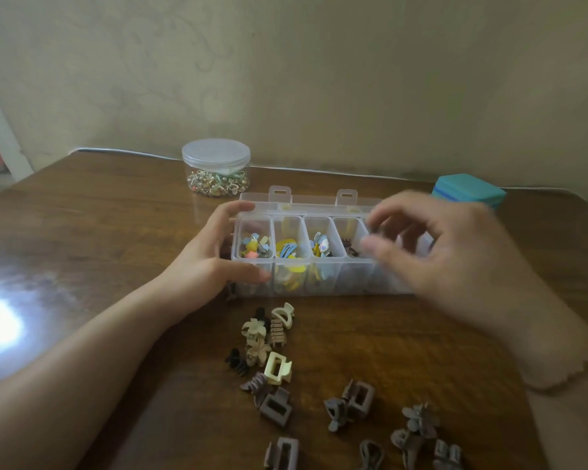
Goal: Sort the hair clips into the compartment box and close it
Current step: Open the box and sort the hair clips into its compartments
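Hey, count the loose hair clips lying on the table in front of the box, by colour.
Cream or beige clips: 5
Black clips: 2
Grey-brown clips: 9
Total: 16, not counting a dark clip half hidden by the left hand.

Open clear compartment box [287,276], loose clips [274,368] in front

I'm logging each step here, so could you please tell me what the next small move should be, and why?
Probably bring the right hand down to pick a claw clip off the table. That hand is blurred over the open compartment box and seems empty; the left hand steadies the box's end, and many clips lie unsorted.
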